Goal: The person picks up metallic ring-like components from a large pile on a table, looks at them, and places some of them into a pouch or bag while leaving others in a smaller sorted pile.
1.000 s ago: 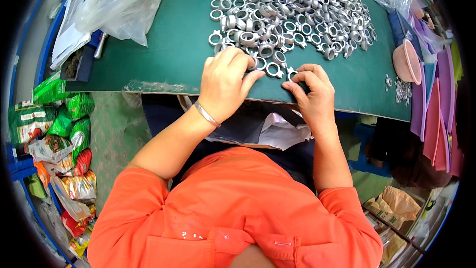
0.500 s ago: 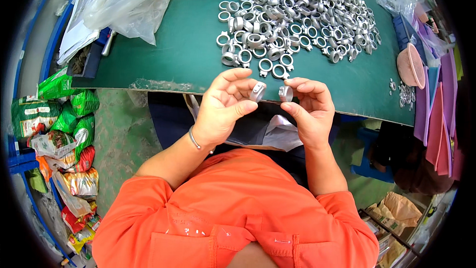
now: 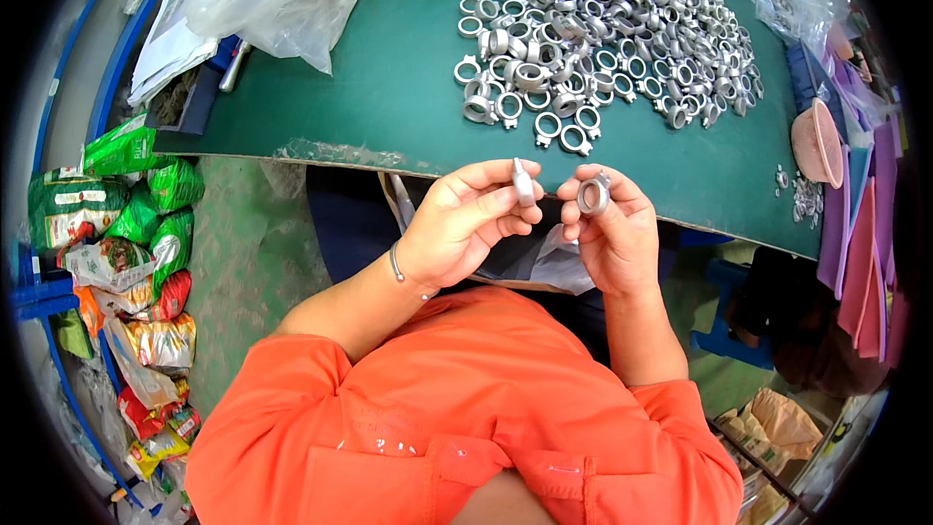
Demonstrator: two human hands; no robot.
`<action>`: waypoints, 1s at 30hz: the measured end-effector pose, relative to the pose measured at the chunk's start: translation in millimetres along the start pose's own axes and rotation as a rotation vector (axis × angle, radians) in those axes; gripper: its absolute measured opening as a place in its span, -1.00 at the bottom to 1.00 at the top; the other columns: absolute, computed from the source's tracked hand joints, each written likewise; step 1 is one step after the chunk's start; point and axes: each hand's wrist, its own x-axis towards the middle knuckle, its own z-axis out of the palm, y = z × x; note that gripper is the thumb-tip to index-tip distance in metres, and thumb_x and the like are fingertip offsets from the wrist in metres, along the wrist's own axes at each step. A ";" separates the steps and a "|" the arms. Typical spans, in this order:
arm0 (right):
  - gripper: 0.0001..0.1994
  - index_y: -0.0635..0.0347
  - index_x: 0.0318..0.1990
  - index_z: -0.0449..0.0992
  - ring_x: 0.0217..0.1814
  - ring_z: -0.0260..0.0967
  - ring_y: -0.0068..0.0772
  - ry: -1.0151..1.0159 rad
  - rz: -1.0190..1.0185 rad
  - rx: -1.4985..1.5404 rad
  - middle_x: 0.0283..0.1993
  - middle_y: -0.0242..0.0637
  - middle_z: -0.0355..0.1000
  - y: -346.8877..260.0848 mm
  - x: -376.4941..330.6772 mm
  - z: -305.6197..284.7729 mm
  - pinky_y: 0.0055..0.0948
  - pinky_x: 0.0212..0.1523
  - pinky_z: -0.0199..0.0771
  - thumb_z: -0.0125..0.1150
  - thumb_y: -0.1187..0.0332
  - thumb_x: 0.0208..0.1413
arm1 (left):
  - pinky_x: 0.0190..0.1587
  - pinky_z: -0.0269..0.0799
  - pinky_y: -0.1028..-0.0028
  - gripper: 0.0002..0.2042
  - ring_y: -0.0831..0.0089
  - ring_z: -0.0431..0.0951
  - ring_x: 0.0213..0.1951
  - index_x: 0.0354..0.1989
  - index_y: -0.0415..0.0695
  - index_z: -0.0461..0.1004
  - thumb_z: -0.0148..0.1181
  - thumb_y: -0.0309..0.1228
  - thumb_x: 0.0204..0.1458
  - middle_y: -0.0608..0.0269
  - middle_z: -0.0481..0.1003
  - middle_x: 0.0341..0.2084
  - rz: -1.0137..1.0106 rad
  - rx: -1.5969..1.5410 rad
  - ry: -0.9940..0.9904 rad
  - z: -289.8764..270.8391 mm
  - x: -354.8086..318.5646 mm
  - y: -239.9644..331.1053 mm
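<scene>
My left hand [image 3: 457, 224] pinches a silver metal ring [image 3: 523, 183] between thumb and fingers, its narrow edge facing me. A second metal ring [image 3: 593, 196] is gripped by my right hand [image 3: 622, 233], turned so that its round opening shows. Both hands are held close together at the front edge of the green table [image 3: 389, 122], and the two rings are apart. Beyond them lies a large heap of similar metal rings [image 3: 622, 29], each with a small lug on its side. A few loose rings [image 3: 547, 126] lie at the heap's near edge.
Clear plastic bags [image 3: 292, 10] and papers [image 3: 170, 49] cover the table's left end. At the right stand a pink basket [image 3: 816, 143] and small metal parts [image 3: 808, 200]. Colourful packets [image 3: 170, 243] fill a blue rack on the left. A blue stool [image 3: 724, 316] is below.
Both rings have been turned in my fingers: the left one is now edge-on, the right one shows its opening. The table and heap appear shifted slightly right and down in view.
</scene>
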 end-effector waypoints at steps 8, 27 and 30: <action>-0.79 0.30 -0.14 0.49 -0.28 0.43 -0.47 -0.154 -0.255 -0.901 -0.11 -0.19 0.45 0.3 -10.3 6.4 -0.55 -0.29 0.46 0.03 0.65 0.09 | -0.28 0.46 0.50 -0.77 0.43 0.50 -0.35 -0.16 -0.28 0.53 0.06 -0.70 0.00 0.17 0.42 -0.29 0.392 1.220 -0.018 1.6 -8.2 15.3; -0.83 0.32 -0.21 0.44 -0.34 0.47 -0.45 0.213 -0.190 -0.817 -0.23 -0.23 0.47 -16.3 17.5 -8.9 -0.55 -0.36 0.48 0.24 0.46 0.07 | -0.12 0.44 0.54 -0.64 0.49 0.49 -0.19 0.00 -0.23 0.39 0.23 -0.59 -0.03 0.24 0.43 -0.21 0.286 0.522 0.060 2.5 29.9 21.5; -0.83 0.38 -0.12 0.41 -0.28 0.50 -0.48 0.185 -0.067 -0.547 -0.23 -0.17 0.49 -22.9 19.2 -4.2 -0.58 -0.34 0.53 0.10 0.48 0.18 | -0.07 0.48 0.49 -0.62 0.42 0.52 -0.16 0.14 -0.26 0.26 0.07 -0.51 0.14 0.09 0.45 -0.12 0.087 0.195 0.043 -5.5 23.3 31.1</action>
